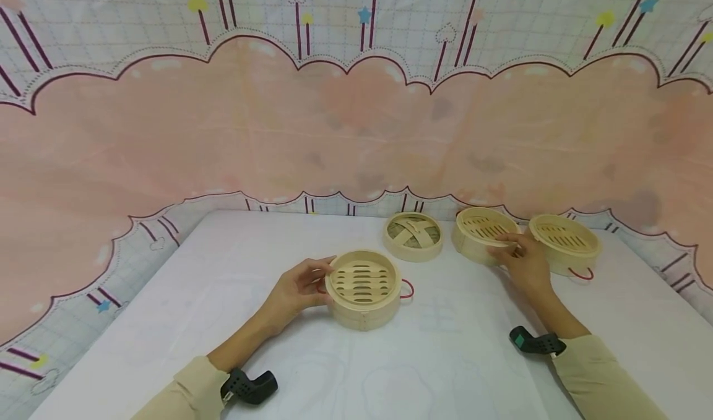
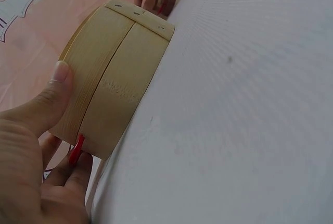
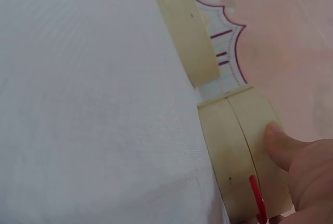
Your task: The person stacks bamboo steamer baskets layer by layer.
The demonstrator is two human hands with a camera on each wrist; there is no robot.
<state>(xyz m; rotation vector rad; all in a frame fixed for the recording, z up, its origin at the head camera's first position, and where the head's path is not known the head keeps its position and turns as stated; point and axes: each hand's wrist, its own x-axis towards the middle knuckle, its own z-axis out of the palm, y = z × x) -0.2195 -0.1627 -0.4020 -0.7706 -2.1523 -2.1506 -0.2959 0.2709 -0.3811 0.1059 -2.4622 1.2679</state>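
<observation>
Gripping the front slatted basket (image 1: 363,290) with the left hand (image 1: 303,287) on the worktop (image 1: 445,358) — holding the back row's middle basket (image 1: 479,235) with the right hand (image 1: 522,262), beside the woven lid (image 1: 413,237).

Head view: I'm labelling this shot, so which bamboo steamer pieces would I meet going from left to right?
Slatted basket held by the left hand, woven lid, second slatted basket held by the right hand, third slatted basket.
</observation>
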